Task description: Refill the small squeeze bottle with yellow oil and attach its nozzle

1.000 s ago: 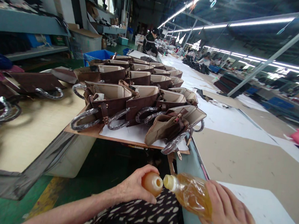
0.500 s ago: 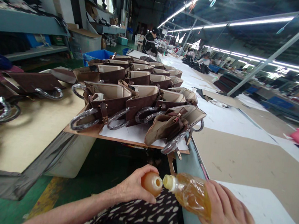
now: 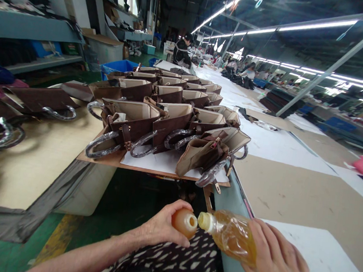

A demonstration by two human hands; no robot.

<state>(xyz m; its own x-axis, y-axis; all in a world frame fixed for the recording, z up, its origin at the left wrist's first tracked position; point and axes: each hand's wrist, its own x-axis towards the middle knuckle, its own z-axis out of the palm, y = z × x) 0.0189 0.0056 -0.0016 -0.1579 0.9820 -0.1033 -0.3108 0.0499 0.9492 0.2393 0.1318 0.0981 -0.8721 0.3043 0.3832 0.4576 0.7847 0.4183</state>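
Observation:
My left hand point(image 3: 163, 226) is closed around a small, amber-coloured bottle point(image 3: 183, 225) whose uncapped mouth faces right and up. My right hand point(image 3: 280, 259) grips a larger clear plastic bottle point(image 3: 234, 237) holding yellow-brown liquid. That bottle lies nearly on its side, its yellowish neck close beside the small bottle's mouth. Whether the two necks touch, or liquid runs between them, I cannot make out. Both bottles are over my lap, which is covered by black-and-white patterned cloth point(image 3: 176, 259).
Rows of brown handbags point(image 3: 173, 122) with plastic-wrapped handles stand on a board in front. More brown bags point(image 3: 40, 101) lie on the left table point(image 3: 47, 161). A long worktable with white paper point(image 3: 273, 151) runs along the right. A person point(image 3: 182, 52) sits farther back.

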